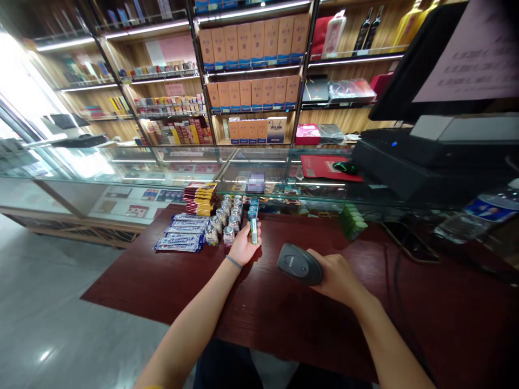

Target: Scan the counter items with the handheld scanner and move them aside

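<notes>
My left hand (243, 247) is closed around a small slim green-and-white pack (254, 231), held upright over the dark red tabletop (267, 319); its print is too small to read. Just behind it stands a row of small blue-green packs (253, 207). To the left are several small jars (229, 236) with silver lids. My right hand (336, 276) grips a dark grey barcode scanner (299, 263), its head pointing left toward the pack. A gap separates the scanner from my left hand.
Blue-and-white sachets (180, 232) and stacked red-and-yellow packets (200, 198) lie at the left. Green packs (352, 221), a phone (409, 241), a cable (399, 286) and a water bottle (478, 216) are at the right. Behind runs a glass counter (194, 168), with a monitor (417, 59) at upper right.
</notes>
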Tool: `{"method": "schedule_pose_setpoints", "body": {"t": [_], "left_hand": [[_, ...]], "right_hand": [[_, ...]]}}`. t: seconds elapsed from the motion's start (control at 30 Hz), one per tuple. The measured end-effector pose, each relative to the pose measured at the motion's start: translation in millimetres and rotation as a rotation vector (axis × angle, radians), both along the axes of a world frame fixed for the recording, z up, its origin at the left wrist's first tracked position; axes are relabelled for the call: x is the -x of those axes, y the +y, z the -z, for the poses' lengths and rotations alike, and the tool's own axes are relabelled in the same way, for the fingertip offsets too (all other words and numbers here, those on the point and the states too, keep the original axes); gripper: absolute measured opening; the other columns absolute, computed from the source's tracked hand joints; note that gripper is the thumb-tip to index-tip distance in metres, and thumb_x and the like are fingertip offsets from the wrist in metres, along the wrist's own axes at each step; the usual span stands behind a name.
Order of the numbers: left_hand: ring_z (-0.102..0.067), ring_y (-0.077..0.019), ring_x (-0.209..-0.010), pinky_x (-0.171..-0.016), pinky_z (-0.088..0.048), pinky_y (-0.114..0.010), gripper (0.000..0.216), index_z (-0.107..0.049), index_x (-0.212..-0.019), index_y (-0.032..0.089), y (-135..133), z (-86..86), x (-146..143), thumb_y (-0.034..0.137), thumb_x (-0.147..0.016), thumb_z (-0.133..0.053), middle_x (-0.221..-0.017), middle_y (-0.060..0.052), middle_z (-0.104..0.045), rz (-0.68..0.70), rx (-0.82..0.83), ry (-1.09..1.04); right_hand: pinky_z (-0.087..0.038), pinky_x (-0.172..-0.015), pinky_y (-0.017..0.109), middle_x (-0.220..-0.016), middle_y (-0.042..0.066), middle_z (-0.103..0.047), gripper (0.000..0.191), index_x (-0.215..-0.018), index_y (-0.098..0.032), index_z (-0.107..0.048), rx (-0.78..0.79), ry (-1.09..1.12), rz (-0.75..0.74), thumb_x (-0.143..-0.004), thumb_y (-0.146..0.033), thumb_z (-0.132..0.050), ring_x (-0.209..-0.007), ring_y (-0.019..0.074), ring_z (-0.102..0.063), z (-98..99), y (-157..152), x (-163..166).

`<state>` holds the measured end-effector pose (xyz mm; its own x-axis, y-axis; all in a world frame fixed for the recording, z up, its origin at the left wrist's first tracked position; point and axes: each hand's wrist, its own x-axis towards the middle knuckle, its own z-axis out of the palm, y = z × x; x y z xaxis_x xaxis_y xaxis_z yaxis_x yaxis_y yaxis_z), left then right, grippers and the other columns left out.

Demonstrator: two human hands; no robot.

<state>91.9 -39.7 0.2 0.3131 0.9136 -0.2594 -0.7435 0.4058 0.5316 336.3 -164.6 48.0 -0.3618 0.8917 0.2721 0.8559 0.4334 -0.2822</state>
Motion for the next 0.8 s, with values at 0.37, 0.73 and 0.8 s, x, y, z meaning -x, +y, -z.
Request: {"method": "schedule_pose_setpoints", "body": {"t": [0.37,0.73,0.8], "left_hand": [[-0.058,-0.0092,-0.079,-0.067,-0.045,-0.018,0.042,-0.068,-0.115,0.021,-11,-4.9,-12,0.021,-0.075,-0.08,-0.103,-0.002,-0.068,-0.184,-0.369,0.349],[-0.047,-0.0277,-0.127,-0.104,-0.041,-0.034,0.043,-0.07,-0.112,0.028,-26,-6.9,-19,0.02,-0.072,-0.082,-0.119,-0.008,-0.062,-0.622,-0.48,0.866],[-0.047,-0.0279,-0.128,-0.104,-0.041,-0.035,0.04,-0.069,-0.109,0.026,-26,-5.1,-23,0.017,-0.072,-0.08,-0.119,-0.008,-0.061,-0.626,-0.452,0.856]], "right_hand": [[-0.045,-0.056,0.029,-0.076,0.001,-0.075,0.049,-0.124,-0.024,-0.05,-0.159,0.083,0.146,-0.077,-0.028,-0.062,-0.068,0.0283,-0.075,5.5,9,-12],[-0.048,-0.058,0.031,-0.074,-0.001,-0.076,0.04,-0.116,-0.03,-0.057,-0.245,0.213,0.335,-0.078,-0.039,-0.063,-0.072,0.0306,-0.075,20.1,15,-23],[-0.048,-0.058,0.031,-0.074,-0.001,-0.075,0.039,-0.115,-0.03,-0.058,-0.249,0.227,0.351,-0.078,-0.04,-0.063,-0.07,0.0308,-0.075,19.5,15,-23]]}}
